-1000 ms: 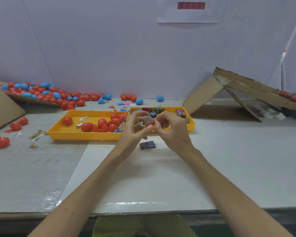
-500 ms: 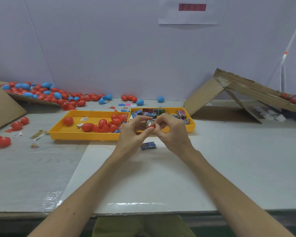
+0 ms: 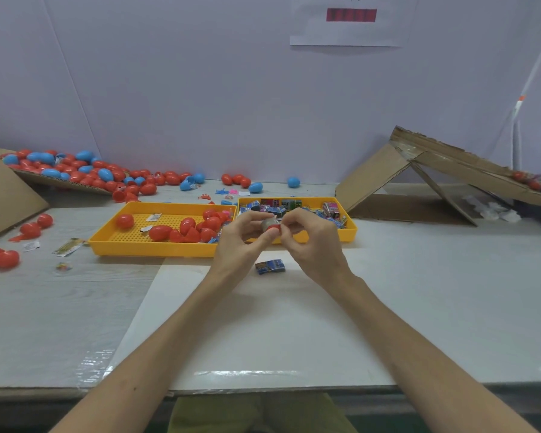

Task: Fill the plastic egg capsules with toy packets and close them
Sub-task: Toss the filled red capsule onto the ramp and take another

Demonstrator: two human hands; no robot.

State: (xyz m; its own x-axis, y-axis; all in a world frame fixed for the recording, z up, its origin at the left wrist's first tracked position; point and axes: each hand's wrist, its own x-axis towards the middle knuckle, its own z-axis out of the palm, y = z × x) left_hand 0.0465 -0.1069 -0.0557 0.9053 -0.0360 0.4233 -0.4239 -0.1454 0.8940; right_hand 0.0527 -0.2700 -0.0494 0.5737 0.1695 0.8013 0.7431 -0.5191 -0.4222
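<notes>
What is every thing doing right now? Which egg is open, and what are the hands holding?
left hand: grips the red egg capsule.
right hand: pinches the same capsule from the other side.
red egg capsule: not closed, silvery toy packet sticking out.
blue packet: lying loose on the table, below the hands.
left yellow tray: holds red eggs.
right yellow tray: holds loose packets.

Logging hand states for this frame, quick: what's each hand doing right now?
Left hand: closed, pinching the red egg capsule, silvery toy packet poking out.
Right hand: closed, fingers pinching the same capsule's other side.
</notes>
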